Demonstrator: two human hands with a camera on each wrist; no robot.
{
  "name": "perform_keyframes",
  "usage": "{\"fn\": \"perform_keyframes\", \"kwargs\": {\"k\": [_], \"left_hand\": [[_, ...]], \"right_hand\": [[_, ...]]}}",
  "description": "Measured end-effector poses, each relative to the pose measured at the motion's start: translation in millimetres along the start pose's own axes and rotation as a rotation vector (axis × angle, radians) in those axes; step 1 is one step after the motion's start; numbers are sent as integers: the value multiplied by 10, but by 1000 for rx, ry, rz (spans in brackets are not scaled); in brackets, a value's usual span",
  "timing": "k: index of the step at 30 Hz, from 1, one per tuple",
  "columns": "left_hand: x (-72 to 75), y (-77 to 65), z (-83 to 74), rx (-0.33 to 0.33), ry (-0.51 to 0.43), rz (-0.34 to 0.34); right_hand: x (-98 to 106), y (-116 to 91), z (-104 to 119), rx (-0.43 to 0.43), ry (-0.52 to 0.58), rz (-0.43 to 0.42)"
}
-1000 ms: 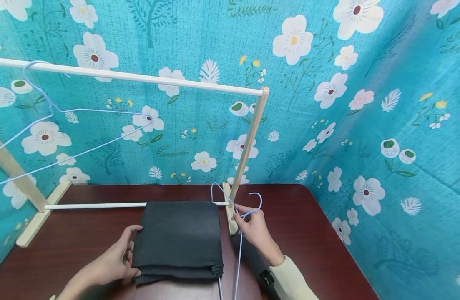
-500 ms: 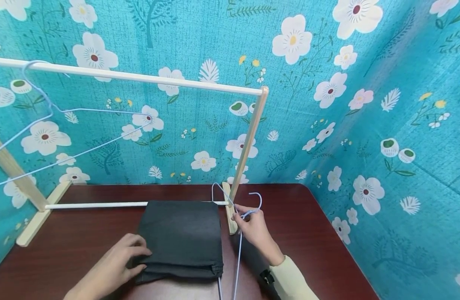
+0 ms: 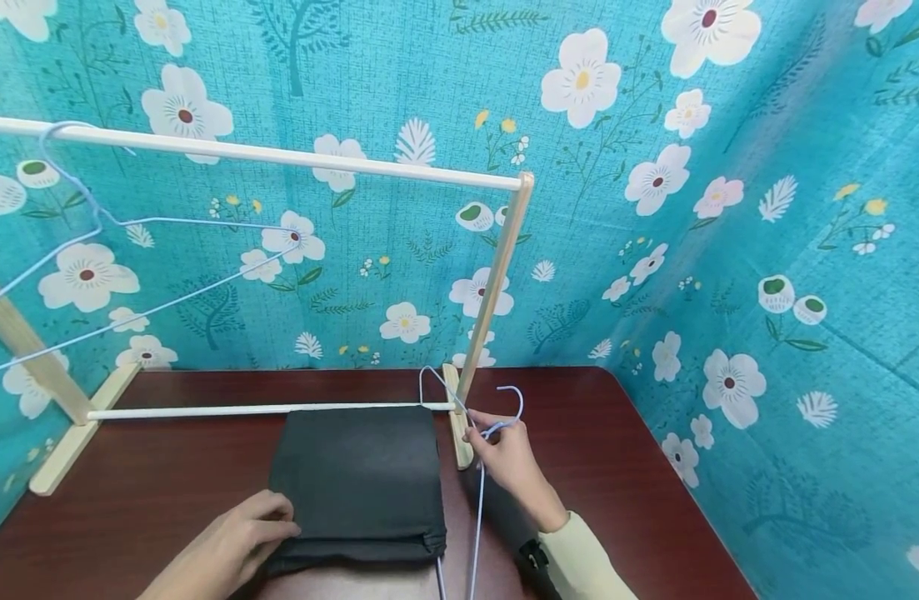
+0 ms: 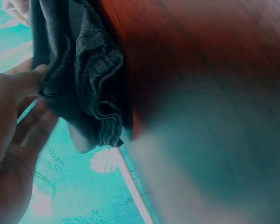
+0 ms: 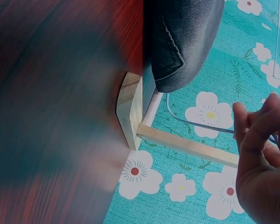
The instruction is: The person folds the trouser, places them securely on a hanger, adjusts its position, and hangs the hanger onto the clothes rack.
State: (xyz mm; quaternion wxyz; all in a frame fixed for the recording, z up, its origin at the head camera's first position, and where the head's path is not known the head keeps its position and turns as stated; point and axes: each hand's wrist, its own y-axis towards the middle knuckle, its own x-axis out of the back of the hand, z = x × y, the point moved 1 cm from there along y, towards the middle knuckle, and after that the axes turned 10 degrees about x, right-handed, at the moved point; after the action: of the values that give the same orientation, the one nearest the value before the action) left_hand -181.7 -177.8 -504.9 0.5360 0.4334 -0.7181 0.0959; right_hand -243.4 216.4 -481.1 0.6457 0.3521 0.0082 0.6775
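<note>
Folded black trousers (image 3: 362,475) lie on the table, draped over a light-blue wire hanger. In the left wrist view their stacked fabric layers (image 4: 95,70) show at the edge. My left hand (image 3: 237,542) pinches the front left edge between thumb and fingers. To the right of the trousers, my right hand (image 3: 510,458) pinches the hanger (image 3: 521,404) just below its hook, which points up and right. One hanger shoulder loops out behind the cloth; most of the bottom wire is hidden. The right wrist view shows a seam on the trousers (image 5: 177,46) beside the curled fingers.
A wooden rack with a white top bar (image 3: 317,160) stands behind. Its right post (image 3: 496,287) and foot (image 3: 459,433) are close to my right hand. A second blue hanger (image 3: 197,221) hangs at the left. Flowered teal cloth (image 3: 594,208) covers the walls around the dark red table (image 3: 601,483).
My left hand has slid from the left side of the trousers toward their front left corner and now pinches there. The trousers have shifted slightly; the right hand has stayed on the hanger.
</note>
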Motion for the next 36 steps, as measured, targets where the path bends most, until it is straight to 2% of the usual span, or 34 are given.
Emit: {"fn": "perform_keyframes", "kwargs": {"k": [2, 6, 9, 10, 15, 17, 20, 22, 25, 27, 32, 36], "left_hand": [[-20, 29, -19, 56, 9, 74], [-61, 135, -105, 236, -1, 276], [-80, 207, -171, 318, 4, 353], [-81, 225, -190, 331, 15, 356], [-57, 249, -260, 395, 84, 262], [-58, 247, -263, 423, 100, 245], [-80, 253, -228, 439, 85, 281], [-106, 259, -179, 446, 35, 318], [-192, 260, -60, 468, -52, 339], [-310, 237, 75, 469, -81, 328], [-637, 149, 452, 434, -67, 297], [-719, 127, 554, 415, -52, 283]], "right_hand": [[-2, 3, 7, 2, -4, -4], [-14, 20, 16, 3, -3, -10], [-15, 30, 28, 0, 1, -6], [-13, 31, 31, -2, 1, -3], [-17, 28, 31, -1, 3, 14], [-23, 27, 35, 1, -2, 18], [-33, 17, 41, 0, -3, 21], [-40, 11, 42, -7, -4, 20], [-49, -4, 37, -14, 5, 13], [-54, -9, 34, -22, 10, 9], [-57, -24, 27, -34, 21, -6], [-55, -22, 26, -19, 19, -5]]}}
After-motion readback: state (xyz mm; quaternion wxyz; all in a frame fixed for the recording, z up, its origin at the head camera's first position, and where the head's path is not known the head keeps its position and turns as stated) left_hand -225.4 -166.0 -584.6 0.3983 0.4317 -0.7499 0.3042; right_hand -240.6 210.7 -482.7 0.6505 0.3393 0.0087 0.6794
